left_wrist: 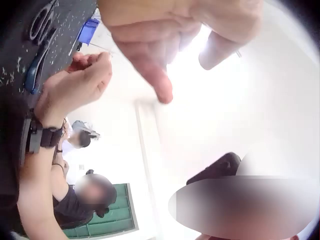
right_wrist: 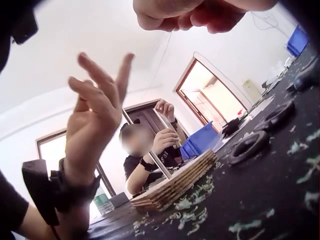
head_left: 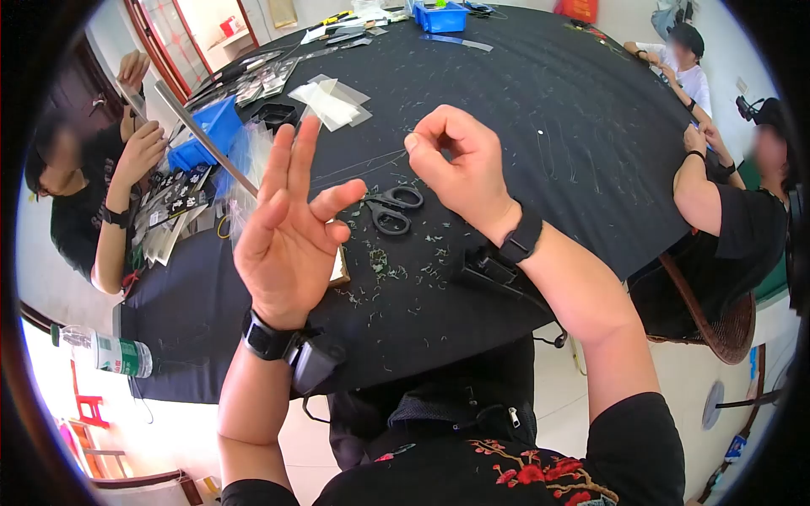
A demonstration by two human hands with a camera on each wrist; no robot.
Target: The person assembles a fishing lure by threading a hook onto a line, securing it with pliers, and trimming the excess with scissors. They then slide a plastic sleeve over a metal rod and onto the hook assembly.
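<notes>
My left hand [head_left: 287, 249] is raised, palm up, its fingers spread and partly bent, beside a slanting metal rod [head_left: 207, 139]. In the right wrist view the rod [right_wrist: 160, 164] meets a layered wooden block [right_wrist: 175, 187], mostly hidden behind my left hand in the head view. Thumb and forefinger of my right hand [head_left: 460, 164] pinch a thin thread [head_left: 363, 164] that runs leftward towards my left hand; whether the left fingers touch it I cannot tell. Black-handled scissors [head_left: 395, 201] lie on the dark cloth between and below the hands.
Green scraps [head_left: 380, 261] litter the black table. A blue bin [head_left: 211, 131], plastic sheets [head_left: 333, 103] and packets lie at left and back, with another blue bin [head_left: 440, 18] farther off. A bottle [head_left: 122, 354] lies at the left edge. Several people sit around the table.
</notes>
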